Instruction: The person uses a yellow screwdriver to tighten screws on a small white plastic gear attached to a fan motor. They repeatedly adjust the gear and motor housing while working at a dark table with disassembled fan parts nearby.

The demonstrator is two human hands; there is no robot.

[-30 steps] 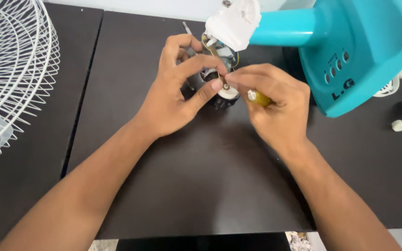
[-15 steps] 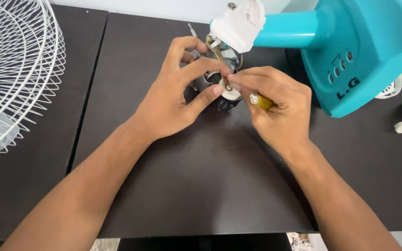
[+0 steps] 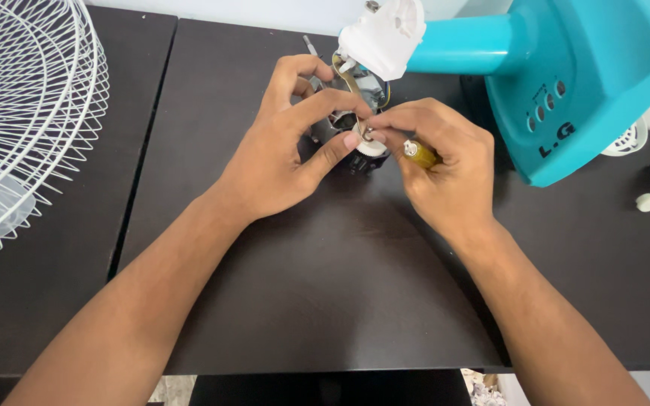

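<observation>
Near the far middle of the dark table (image 3: 325, 301), the left hand (image 3: 280, 162) curls around a small fan motor (image 3: 355, 120), thumb and forefinger pinching at its white gear (image 3: 374, 147). The right hand (image 3: 449, 169) is closed on a yellow-handled screwdriver (image 3: 420, 154), whose tip seems to meet the gear (the contact itself is hidden by fingertips). The step likely goes best with the motor gripped firmly and the tool kept square to the fastener. The motor's long axis runs near to far, its thin shaft (image 3: 310, 45) pointing far and slightly left, beside the teal fan stand (image 3: 566, 83).
</observation>
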